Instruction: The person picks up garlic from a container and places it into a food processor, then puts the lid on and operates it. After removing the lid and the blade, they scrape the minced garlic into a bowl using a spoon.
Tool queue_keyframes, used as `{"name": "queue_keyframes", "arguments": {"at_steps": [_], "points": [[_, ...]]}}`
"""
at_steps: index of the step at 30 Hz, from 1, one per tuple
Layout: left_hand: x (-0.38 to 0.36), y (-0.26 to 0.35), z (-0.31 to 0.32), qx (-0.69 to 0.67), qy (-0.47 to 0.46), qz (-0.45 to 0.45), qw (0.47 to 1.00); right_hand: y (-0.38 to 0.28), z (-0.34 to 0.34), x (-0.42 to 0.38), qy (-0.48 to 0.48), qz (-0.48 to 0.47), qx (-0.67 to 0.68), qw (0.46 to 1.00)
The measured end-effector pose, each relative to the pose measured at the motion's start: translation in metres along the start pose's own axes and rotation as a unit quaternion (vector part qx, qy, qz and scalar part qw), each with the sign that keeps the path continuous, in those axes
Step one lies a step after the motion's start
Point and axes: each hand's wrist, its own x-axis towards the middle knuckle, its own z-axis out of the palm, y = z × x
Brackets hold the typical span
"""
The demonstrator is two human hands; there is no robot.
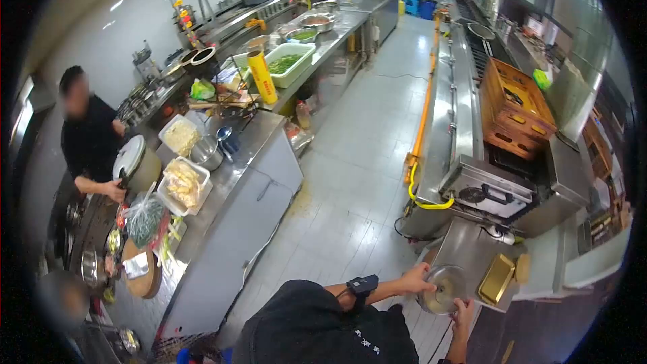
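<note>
Both of my hands grip the rim of a round shiny bowl [441,302] at the lower right. My left hand [416,280] is closed on its upper left edge, and a dark band sits on that wrist. On the lower right edge, my right hand [464,313] has its fingers closed too. A small dark spot shows near the bowl's middle; what it is I cannot make out. The bowl overlaps the edge of a steel table [465,246]. A gold rectangular tray [497,278] lies on that table, right of the bowl.
A long cooking line with an orange pipe [429,108] and stacked wooden crates [515,104] runs along the right. On the left, a steel counter [232,155] carries food tubs [183,187] and a cutting board [141,276]. A person in black [91,135] stands behind it. Between them runs a tiled aisle [364,135].
</note>
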Motion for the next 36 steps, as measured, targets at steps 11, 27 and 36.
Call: {"name": "queue_keyframes", "arguments": {"at_steps": [11, 27, 36], "points": [[0.094, -0.004, 0.069, -0.121, 0.080, -0.051, 0.988, 0.069, -0.075, 0.226, -0.103, -0.067, -0.037, 0.992], [0.011, -0.102, -0.058, 0.230, 0.212, 0.100, 0.944, -0.189, 0.130, 0.011, -0.199, -0.369, -0.383, 0.823], [-0.241, -0.186, -0.211, 0.137, 0.436, -0.143, 0.878, -0.078, 0.408, -0.028, -0.526, -0.541, -0.296, 0.586]]}}
